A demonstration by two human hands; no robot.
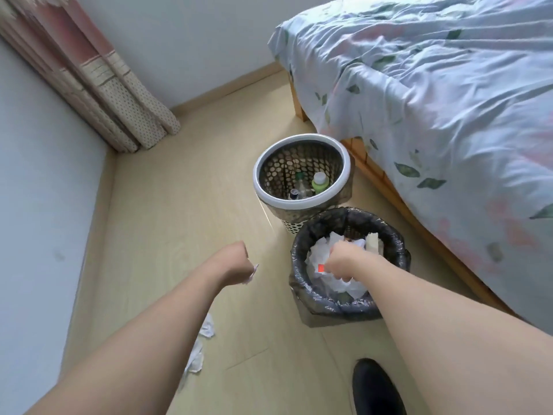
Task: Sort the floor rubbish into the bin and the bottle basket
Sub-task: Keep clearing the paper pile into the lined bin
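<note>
The bin (302, 283), round and lined with a crinkled black plastic bag, stands on the pale wood-look floor (179, 205) beside the bed (449, 115). It holds crumpled white paper and plastic wrap (344, 284). The right hand (344, 262) hovers over the bin's mouth, fingers curled down on a piece of that white rubbish. Left of the bin, the left hand (236, 263) is fisted around a small scrap of pale paper (253, 274). Behind the bin, touching it, the bottle basket (300, 202) has a perforated wall and smooth white rim, with three plastic bottles (320, 181) inside. Crumpled tissues (206, 326) lie on the floor, near-left of the bin. A black shoe (377, 387) shows nearest the camera.
</note>
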